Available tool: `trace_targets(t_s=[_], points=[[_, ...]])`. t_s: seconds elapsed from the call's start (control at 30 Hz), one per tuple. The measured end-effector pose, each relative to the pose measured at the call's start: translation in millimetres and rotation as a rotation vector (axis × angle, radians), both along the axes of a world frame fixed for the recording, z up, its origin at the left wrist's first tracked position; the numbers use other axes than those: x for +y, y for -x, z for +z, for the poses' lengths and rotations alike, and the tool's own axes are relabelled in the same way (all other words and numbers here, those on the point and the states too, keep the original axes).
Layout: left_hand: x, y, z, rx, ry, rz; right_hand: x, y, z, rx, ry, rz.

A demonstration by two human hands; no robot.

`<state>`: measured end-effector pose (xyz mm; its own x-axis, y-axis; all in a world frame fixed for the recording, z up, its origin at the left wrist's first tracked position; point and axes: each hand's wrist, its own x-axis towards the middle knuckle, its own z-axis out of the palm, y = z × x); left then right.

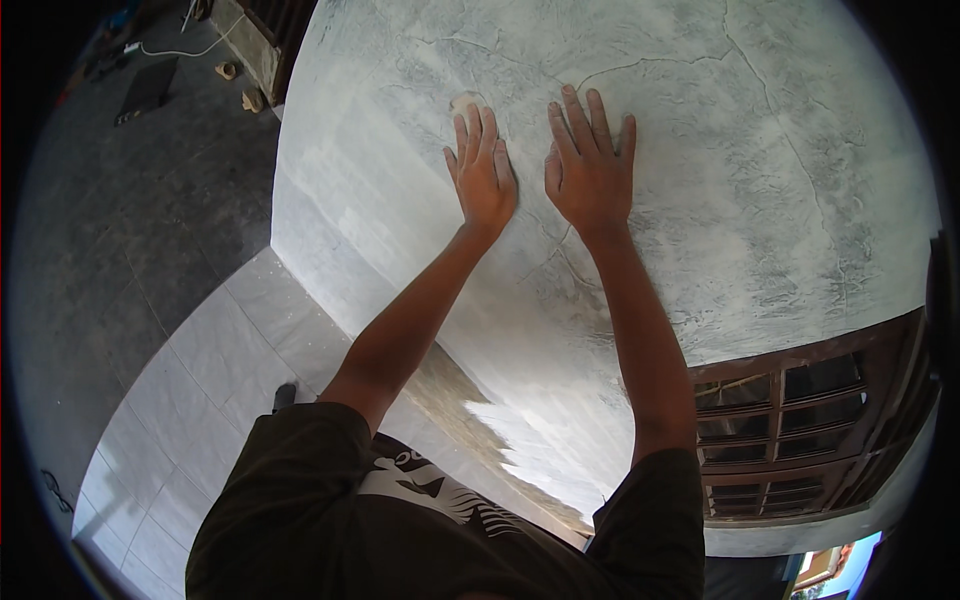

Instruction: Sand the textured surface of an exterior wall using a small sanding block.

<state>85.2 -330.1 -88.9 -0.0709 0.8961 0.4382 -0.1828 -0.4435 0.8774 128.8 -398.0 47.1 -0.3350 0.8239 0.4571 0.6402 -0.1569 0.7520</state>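
Both hands are raised against a grey-white plastered wall with rough dark streaks and thin cracks. My left hand lies on the wall, its fingers stretched out and slightly apart. At its fingertips is a small pale beige patch; whether this is a separate piece or part of the wall, I cannot tell. A short gap to the right, my right hand rests flat with its fingers spread. Fine pale dust seems to coat the fingers. Whatever may lie beneath the palms is hidden.
A brown wooden window frame with glass panes is set at the lower right. Pale floor tiles meet a dark floor on the left. A white cable and a dark flat panel lie at the upper left.
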Motion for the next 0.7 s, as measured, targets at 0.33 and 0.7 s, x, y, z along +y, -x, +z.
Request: trace_targets(t_s=[0.33, 0.7], points=[[33.8, 2.2, 25.9, -0.040, -0.008, 0.030, -3.8, -0.9, 1.3, 0.002, 0.013, -0.026], [35.9, 2.5, 18.4, -0.059, 0.055, 0.043, -1.5, -2.3, 0.9, -0.012, 0.019, -0.014]])
